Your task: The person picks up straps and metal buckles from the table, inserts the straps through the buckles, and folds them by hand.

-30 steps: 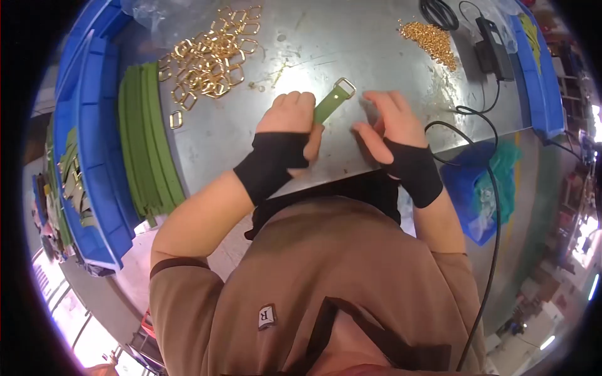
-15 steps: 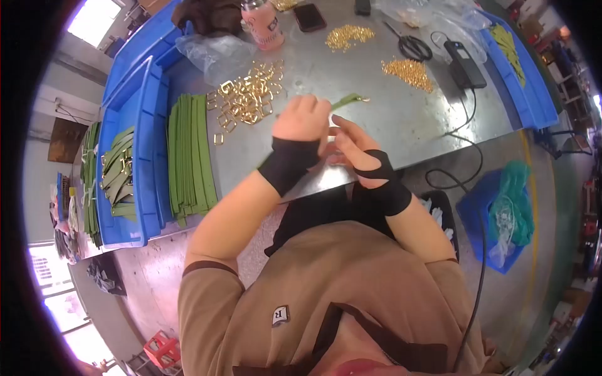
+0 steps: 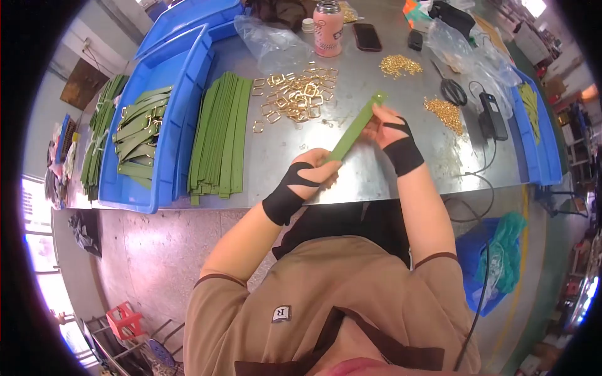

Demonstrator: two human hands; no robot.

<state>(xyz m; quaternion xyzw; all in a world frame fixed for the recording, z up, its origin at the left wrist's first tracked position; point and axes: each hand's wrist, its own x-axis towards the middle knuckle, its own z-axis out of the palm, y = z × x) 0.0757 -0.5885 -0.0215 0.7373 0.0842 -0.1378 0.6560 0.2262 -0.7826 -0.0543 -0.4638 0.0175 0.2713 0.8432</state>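
Observation:
A green strap (image 3: 351, 135) stretches slantwise between my hands above the metal table. My left hand (image 3: 316, 168) pinches its lower end between thumb and fingers. Higher up and to the right, my right hand (image 3: 384, 127) has its fingers closed on the strap near its far end. That far end, with a small bright spot (image 3: 379, 98), is too blurred to make out. To the left of my hands lie a pile of gold rectangular rings (image 3: 301, 95) and a neat stack of green straps (image 3: 219, 135). Black wraps cover both wrists.
Blue bins (image 3: 164, 156) holding finished-looking straps with rings stand at left; another blue bin (image 3: 545, 135) is at right. Small gold pieces (image 3: 443, 115), scissors (image 3: 453, 92), a black corded device (image 3: 493, 116), a pink bottle (image 3: 328, 31) and a phone (image 3: 367, 37) lie farther back.
My hands have moved apart, the left one lower and the right one higher. The strap, mostly hidden before, now shows stretched between them. The whole view has shifted.

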